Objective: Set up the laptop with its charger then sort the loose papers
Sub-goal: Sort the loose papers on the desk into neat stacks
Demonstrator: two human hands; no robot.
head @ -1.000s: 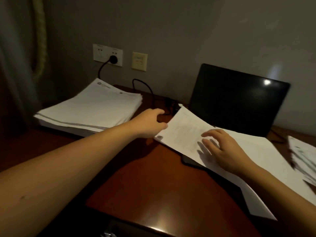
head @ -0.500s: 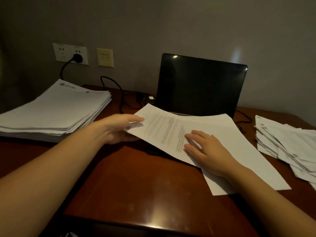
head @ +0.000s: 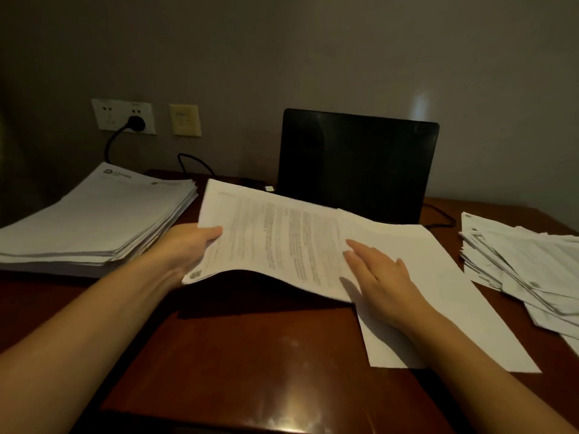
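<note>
A printed sheet [head: 275,239] is lifted at its left edge above the desk [head: 238,355]. My left hand [head: 191,245] pinches that edge, thumb on top. My right hand [head: 380,277] lies flat with straight fingers on the sheet's right part and on a blank sheet [head: 438,277] under it. The papers cover the base of the open black laptop [head: 357,164], whose screen is dark. The charger's black plug [head: 136,123] sits in the wall socket, and its cable [head: 194,161] runs along the desk's back edge toward the laptop.
A tall neat stack of papers [head: 94,220] lies at the desk's left. A loose, untidy pile of papers [head: 520,264] spreads over the right side. A thin cable [head: 441,214] loops out to the right of the laptop. A yellowish wall plate [head: 185,119] is beside the socket.
My left hand has lifted the printed sheet's left edge higher and turned it toward me. My right hand stays flat on the papers. The view has shifted, showing more of the right pile.
</note>
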